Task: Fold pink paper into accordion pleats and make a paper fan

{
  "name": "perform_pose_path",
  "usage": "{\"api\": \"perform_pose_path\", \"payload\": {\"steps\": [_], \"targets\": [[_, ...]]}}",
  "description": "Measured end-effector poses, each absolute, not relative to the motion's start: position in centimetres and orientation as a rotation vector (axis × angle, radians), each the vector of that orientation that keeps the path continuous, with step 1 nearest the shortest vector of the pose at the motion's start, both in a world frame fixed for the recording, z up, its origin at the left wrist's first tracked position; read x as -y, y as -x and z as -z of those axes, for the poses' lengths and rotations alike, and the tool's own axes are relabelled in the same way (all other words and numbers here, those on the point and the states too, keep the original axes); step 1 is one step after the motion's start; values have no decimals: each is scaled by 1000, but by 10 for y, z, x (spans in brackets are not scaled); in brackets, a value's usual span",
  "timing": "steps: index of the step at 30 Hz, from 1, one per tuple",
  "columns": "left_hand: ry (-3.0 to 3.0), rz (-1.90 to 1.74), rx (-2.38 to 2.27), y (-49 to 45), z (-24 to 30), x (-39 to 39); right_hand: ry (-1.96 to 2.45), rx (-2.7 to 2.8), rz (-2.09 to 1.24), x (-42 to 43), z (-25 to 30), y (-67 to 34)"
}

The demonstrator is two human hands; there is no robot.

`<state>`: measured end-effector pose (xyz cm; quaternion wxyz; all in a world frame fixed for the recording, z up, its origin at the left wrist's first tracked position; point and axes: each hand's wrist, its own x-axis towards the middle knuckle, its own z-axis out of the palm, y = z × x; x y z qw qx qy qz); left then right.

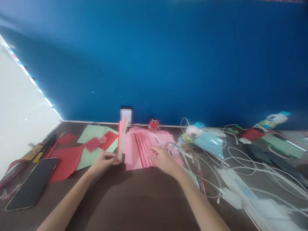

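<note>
Just below the centre of the frame, the pleated pink paper (142, 149) lies between the two hands, directly left of the right hand (160, 156) and much nearer to it than to the left hand (109, 158). Its folds run up and down the frame, their upper ends leaning slightly left, so the long axis points away from the person. It rests on flat pink paper (131, 152) spread over the worktop (115, 205). The right hand has its fingers loosely bent over the pleats' right edge; whether they pinch the paper, I cannot tell. The left hand is narrow, thumb and fingers closed on the lower end of one folded pink strip (121, 139), whose long axis runs almost straight up the frame.

Counted out, there is one pleated piece, one held strip and, behind them, one red round object (154, 124). At the left of the frame lie at least four red paper pieces (66, 163), at least two pale green sheets (89, 155) and one black phone (33, 184). Toward the right are two white bottles (193, 131) with blue caps, one light blue packet (210, 143) and one red pencil (201, 176). White cables (250, 168) cross the lower right; they tangle too much to count. How many layers the flat pink paper has is likewise unclear.
</note>
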<state>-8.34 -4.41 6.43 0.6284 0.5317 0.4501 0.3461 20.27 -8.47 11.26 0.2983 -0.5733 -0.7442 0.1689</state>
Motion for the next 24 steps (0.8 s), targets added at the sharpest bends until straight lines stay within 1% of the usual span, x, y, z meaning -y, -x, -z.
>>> {"api": "perform_pose_path", "payload": {"steps": [2,4,7,11,14,20,24], "targets": [[-1202,-795,-976,68,-69,55,1395,1804,-866,80,-106,-172],[-1162,-792,-928,53,-74,66,1259,1625,-1158,77,-99,-150],[-1161,-793,-932,38,-78,79,1103,1407,-1411,77,-89,-133],[-1168,-751,-897,34,-79,85,1079,1217,-1482,81,-80,-130],[-1134,-736,-863,39,-80,79,1047,1187,-1523,86,-80,-136],[-680,-1064,-755,27,-80,52,976,1299,-1793,98,-79,-137],[-503,-1231,-802,13,-78,42,1037,1218,-1699,102,-62,-132]]}}
